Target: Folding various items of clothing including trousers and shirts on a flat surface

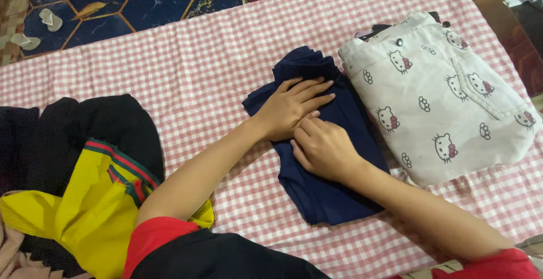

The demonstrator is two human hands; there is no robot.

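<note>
Both hands rest on a folded navy garment (334, 160) lying near the middle of the pink-and-white checked cloth (198, 69) that covers the work surface. The left hand (291, 106) lies flat and open, palm down, fingers spread and extended toward the far right, pressing the upper half of the navy garment. The right hand (322, 146) sits just beside it on the near side, touching it, with fingers curled down onto the fabric; whether they pinch a fold cannot be told. The garment extends beyond both hands: a bunched portion toward the far edge, a flatter portion toward the near edge.

Just beside the navy garment, toward the right edge of the cloth, lies a folded cream garment with a cartoon cat print (441, 98); the two appear to touch along one side. At the left edge sits a pile of clothes: black fabric (85, 126) under a yellow garment with striped trim (85, 211). Both sleeves are red. Past the far edge, a patterned floor covering (141, 1) shows.
</note>
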